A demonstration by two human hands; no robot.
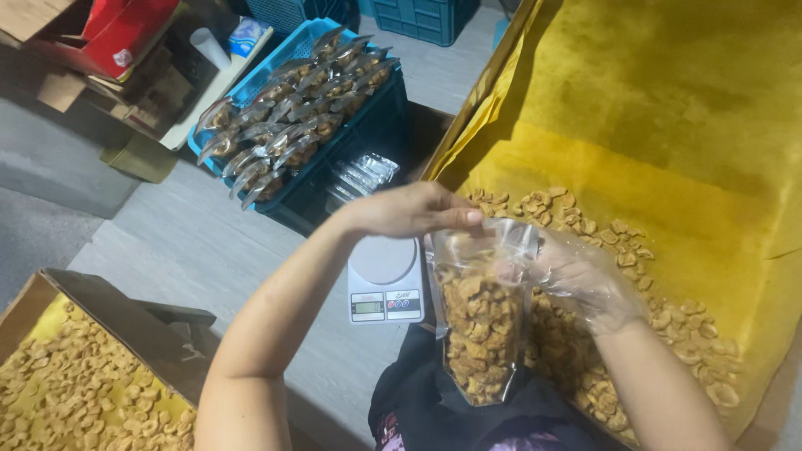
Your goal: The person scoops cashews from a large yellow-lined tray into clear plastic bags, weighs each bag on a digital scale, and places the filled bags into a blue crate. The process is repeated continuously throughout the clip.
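Note:
A clear plastic pouch (480,321) filled with golden fried snack pieces stands upright over my lap. My left hand (413,209), bare, pinches the top edge of the pouch. On the pouch's right side, my right hand (585,276) in a thin clear plastic glove holds its upper rim. Loose snack pieces (618,250) lie piled on a yellow-lined box just behind and to the right of the pouch.
A small white digital scale (385,280) sits on the grey floor left of the pouch. A blue crate (368,108) holds several filled pouches. Another cardboard box of snacks (75,376) is at the lower left. Empty pouches (363,175) lean against the crate.

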